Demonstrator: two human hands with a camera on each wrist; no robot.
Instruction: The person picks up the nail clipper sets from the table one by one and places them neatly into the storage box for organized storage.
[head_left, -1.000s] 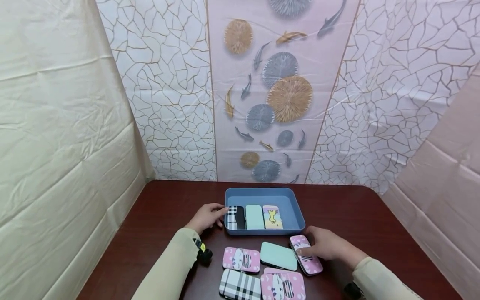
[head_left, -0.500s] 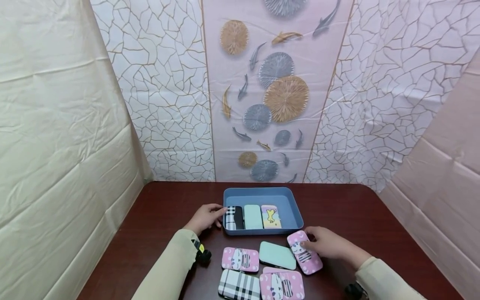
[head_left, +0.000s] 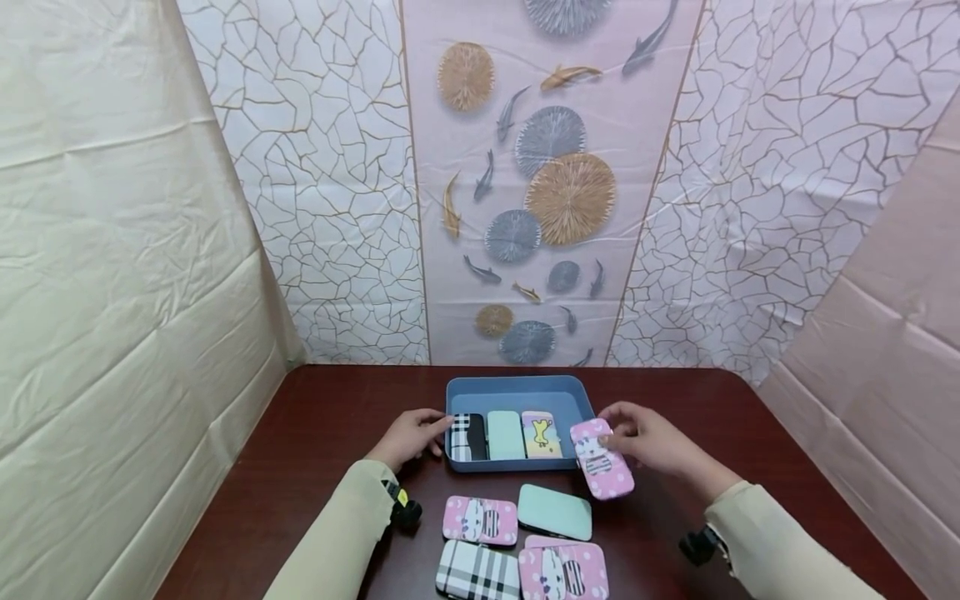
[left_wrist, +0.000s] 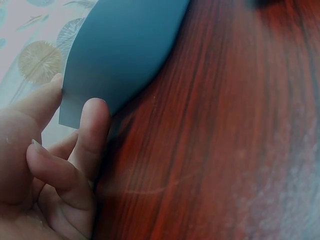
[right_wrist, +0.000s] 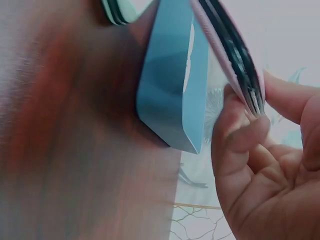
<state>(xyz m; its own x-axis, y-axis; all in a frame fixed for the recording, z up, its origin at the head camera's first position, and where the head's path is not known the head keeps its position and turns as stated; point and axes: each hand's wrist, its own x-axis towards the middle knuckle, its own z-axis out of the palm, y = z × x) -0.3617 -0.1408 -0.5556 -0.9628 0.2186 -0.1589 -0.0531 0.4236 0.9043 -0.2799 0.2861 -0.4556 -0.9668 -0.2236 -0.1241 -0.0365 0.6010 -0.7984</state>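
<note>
My right hand (head_left: 647, 437) pinches a slim pink case (head_left: 602, 458) with a cartoon print. It is raised and tilted at the front right corner of a blue tray (head_left: 517, 383); the right wrist view shows its dark metal-framed edge (right_wrist: 235, 55) between thumb and fingers. My left hand (head_left: 411, 437) holds the tray's left wall, thumb at the rim and a finger against the outside in the left wrist view. Inside the tray stand a black-and-white plaid case (head_left: 468, 437), a mint case (head_left: 506, 435) and a yellow-and-purple cartoon case (head_left: 542, 435), side by side.
In front of the tray lie a mint case (head_left: 555, 512), a pink case (head_left: 480, 520), a plaid case (head_left: 478, 571) and another pink case (head_left: 562, 573) overlapping one beneath it. The dark red tabletop (head_left: 337, 408) ends at a patterned cloth backdrop (head_left: 360, 250).
My right hand has lifted the pink case off the table and moved it forward to the tray's front right corner. My left hand stays at the tray's left wall.
</note>
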